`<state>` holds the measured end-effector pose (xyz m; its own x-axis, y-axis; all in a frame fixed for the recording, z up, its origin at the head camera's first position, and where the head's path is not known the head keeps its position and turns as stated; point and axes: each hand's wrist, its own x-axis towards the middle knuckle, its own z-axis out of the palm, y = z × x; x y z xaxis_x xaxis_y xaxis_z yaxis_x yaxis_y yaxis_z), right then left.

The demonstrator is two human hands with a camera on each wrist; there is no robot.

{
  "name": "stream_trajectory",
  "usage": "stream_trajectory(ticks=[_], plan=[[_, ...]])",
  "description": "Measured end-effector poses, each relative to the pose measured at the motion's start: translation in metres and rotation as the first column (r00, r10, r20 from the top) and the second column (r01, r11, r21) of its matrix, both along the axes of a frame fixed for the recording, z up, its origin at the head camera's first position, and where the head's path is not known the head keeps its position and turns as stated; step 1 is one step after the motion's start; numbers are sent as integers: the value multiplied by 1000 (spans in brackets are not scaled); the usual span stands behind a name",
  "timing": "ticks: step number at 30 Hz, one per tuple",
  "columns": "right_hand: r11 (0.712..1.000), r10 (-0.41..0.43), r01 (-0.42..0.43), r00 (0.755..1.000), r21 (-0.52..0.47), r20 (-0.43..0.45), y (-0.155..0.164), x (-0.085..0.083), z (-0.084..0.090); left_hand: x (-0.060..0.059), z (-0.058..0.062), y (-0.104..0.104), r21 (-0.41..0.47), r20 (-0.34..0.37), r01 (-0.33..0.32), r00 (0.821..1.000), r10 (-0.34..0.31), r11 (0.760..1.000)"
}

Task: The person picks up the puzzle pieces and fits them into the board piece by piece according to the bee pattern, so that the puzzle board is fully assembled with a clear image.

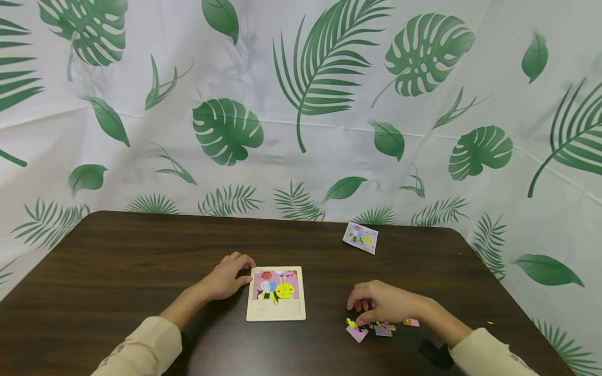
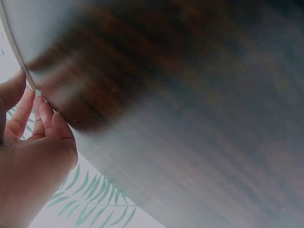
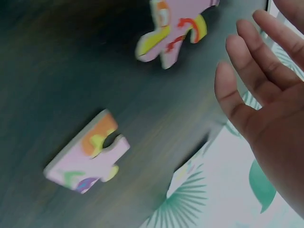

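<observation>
- The right hand's (image 1: pixel 383 303) fingers (image 3: pixel 247 61) hang loosely spread just above the loose pink jigsaw pieces (image 1: pixel 371 328), pinching none.
- Two pieces show beneath that hand in the wrist view: a notched one (image 3: pixel 85 156) and one with yellow and red marks (image 3: pixel 173 28), lying apart on the dark wooden desk (image 1: pixel 141 250).
- The left hand's (image 1: pixel 228 277) fingers (image 2: pixel 45 118) curl against the left edge of the pale wooden puzzle tray (image 1: pixel 276 310), steadying it.
- The tray holds a partly filled bee picture; its lower row is bare.
- A printed reference card (image 1: pixel 360 237) lies well apart, near the desk's far edge.
- Risk: the clustered pieces could scatter if the fingers sweep rather than pinch; a loose steadying touch could let the tray slide.
</observation>
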<state>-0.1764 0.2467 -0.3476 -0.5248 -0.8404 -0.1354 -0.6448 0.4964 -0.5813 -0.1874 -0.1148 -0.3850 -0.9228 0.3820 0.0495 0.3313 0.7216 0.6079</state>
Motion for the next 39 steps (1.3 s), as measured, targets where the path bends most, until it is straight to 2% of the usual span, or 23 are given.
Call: stream_trajectory(ticks=[14, 28, 39], plan=[[1000, 28, -28, 999, 13, 31, 12, 11, -5, 1, 1, 1, -1, 0, -7, 1000, 7, 1000], [999, 37, -38, 998, -19, -45, 11, 14, -13, -1, -4, 2, -7, -14, -4, 1000, 4, 1000], [998, 39, -42, 997, -43, -71, 12, 13, -19, 3, -3, 2, -10, -22, -2, 1000, 2, 1000]])
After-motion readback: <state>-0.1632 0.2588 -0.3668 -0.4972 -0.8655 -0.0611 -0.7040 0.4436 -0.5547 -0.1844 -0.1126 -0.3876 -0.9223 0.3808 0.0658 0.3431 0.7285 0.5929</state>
